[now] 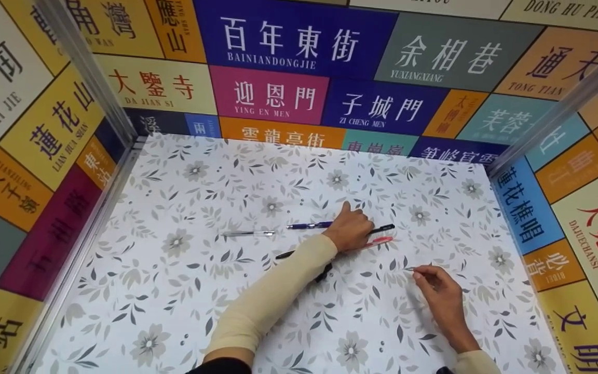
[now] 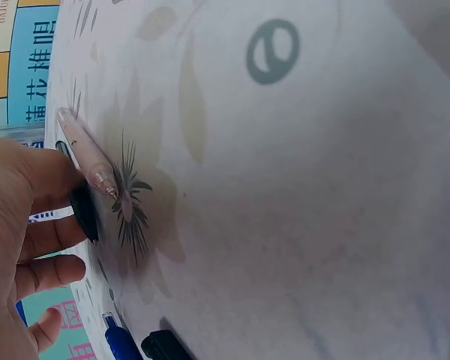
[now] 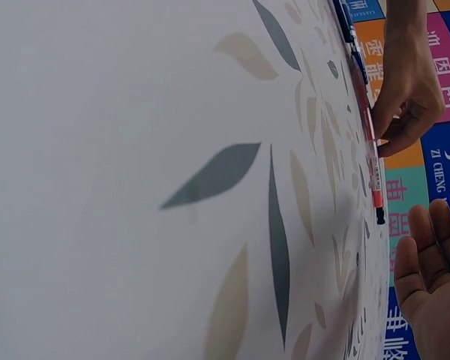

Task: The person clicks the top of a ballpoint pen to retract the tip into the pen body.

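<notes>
My left hand [image 1: 350,228] reaches over the middle of the table and pinches a black pen [image 2: 82,210] between thumb and finger. In the head view, one end of that black pen [image 1: 383,228] sticks out to the right of the hand. Just nearer than it, a red pen [image 1: 380,241] lies on the cloth, partly covered by the hand. A blue pen [image 1: 307,226] lies directly left of the hand. My right hand [image 1: 442,296] is held to the right, its fingers loosely bent with nothing in them.
Farther left lies a clear pen [image 1: 249,234]. A black pen tip [image 1: 284,254] and a dark object [image 1: 324,272] show beside the left sleeve, which hides the rest. The floral cloth [image 1: 351,317] covers the table, bounded by printed panels [image 1: 268,96] at the back and sides.
</notes>
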The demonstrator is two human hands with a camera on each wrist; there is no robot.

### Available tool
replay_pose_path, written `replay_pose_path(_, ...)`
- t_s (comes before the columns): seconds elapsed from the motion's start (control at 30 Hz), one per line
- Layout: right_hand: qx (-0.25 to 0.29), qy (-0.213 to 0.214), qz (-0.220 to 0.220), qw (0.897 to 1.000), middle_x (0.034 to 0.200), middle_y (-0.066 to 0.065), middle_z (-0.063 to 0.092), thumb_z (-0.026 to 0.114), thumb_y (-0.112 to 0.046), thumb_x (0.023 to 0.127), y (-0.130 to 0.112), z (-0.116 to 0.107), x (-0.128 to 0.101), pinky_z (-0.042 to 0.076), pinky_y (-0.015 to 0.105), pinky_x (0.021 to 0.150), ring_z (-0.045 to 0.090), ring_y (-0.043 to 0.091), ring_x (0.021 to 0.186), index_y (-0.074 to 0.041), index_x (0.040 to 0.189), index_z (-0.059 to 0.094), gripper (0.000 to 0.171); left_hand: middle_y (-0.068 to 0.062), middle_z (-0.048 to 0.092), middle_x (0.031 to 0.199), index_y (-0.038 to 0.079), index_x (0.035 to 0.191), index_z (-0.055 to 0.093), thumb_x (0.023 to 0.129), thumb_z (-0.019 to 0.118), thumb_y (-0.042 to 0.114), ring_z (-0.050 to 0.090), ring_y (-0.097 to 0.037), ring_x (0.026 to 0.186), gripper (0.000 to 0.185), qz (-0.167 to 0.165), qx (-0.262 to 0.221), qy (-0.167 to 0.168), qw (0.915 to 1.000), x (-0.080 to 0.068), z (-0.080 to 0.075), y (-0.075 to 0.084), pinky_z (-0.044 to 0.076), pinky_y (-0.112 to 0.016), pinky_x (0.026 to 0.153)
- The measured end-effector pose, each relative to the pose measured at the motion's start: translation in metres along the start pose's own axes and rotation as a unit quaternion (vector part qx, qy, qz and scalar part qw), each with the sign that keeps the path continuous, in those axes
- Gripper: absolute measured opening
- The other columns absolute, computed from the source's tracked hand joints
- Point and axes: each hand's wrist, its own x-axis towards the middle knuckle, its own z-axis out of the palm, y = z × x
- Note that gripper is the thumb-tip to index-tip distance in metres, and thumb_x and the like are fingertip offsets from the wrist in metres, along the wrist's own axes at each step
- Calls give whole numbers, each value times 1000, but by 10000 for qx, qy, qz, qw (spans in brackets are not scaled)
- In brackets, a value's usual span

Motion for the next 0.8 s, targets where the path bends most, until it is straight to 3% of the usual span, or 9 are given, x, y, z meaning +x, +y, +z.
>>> replay_pose_path(0.1, 176, -44, 1, 9998, 114, 24, 74, 75, 7, 101, -1, -1, -1, 58, 18, 84, 73, 22, 97, 3, 117, 76, 17, 0, 79, 92, 18, 97, 79, 105, 62, 22, 72, -24, 92, 19, -37, -90, -65, 9999, -1, 0, 0, 44, -51, 98)
replay_pose_path(0.23, 385, -80, -119, 9992, 112, 25, 74, 76, 5, 101, 0, -1, 1, 59, 20, 82, 73, 28, 95, 3, 115, 77, 15, 0, 76, 85, 18, 83, 70, 99, 66, 21, 70, -23, 84, 16, -322, -580, -89, 9978, -1, 1, -3, 44, -49, 95)
replay_pose_path(0.33, 405, -111, -185, 9989, 112, 26, 73, 76, 4, 101, 0, 0, 3, 59, 21, 82, 73, 28, 95, 3, 115, 77, 14, 1, 74, 79, 18, 75, 65, 95, 69, 22, 68, -22, 77, 21, -613, -1059, -77, 9925, -3, -1, -8, 45, -48, 91)
replay_pose_path(0.43, 363, -128, -180, 9991, 113, 28, 73, 76, 4, 101, 0, 1, 3, 59, 21, 83, 74, 25, 96, 2, 115, 78, 14, 1, 73, 77, 17, 74, 70, 95, 72, 27, 67, -21, 74, 23, -855, -1486, -33, 9852, -8, -7, -14, 48, -48, 84)
replay_pose_path(0.53, 356, -145, -143, 9992, 113, 29, 72, 76, 3, 102, 0, 1, 3, 59, 21, 85, 74, 23, 97, 2, 115, 78, 14, 3, 76, 80, 16, 83, 81, 96, 75, 30, 67, -19, 74, 20, -1090, -2071, 72, 9722, -11, -14, -19, 52, -44, 77)
replay_pose_path(0.6, 330, -153, -120, 9993, 113, 26, 73, 76, 2, 102, 0, 2, 3, 59, 20, 85, 74, 21, 98, 2, 116, 78, 14, 4, 77, 83, 16, 91, 86, 96, 76, 31, 66, -16, 75, 18, -1255, -2539, 126, 9590, -14, -19, -21, 53, -39, 76)
replay_pose_path(0.7, 301, -157, -96, 9994, 112, 20, 75, 76, 2, 102, 0, 3, 4, 58, 19, 85, 74, 20, 98, 2, 116, 78, 14, 6, 78, 87, 15, 100, 88, 96, 78, 29, 66, -11, 78, 17, -1456, -3187, 176, 9364, -17, -26, -23, 54, -32, 76)
replay_pose_path(0.8, 268, -112, -98, 9995, 111, 19, 75, 75, 6, 101, 1, 5, 5, 57, 17, 87, 73, 14, 99, 3, 116, 78, 16, 6, 78, 86, 13, 102, 87, 96, 79, 27, 66, -8, 77, 17, -1485, -3516, 204, 9241, -22, -30, -23, 53, -27, 76)
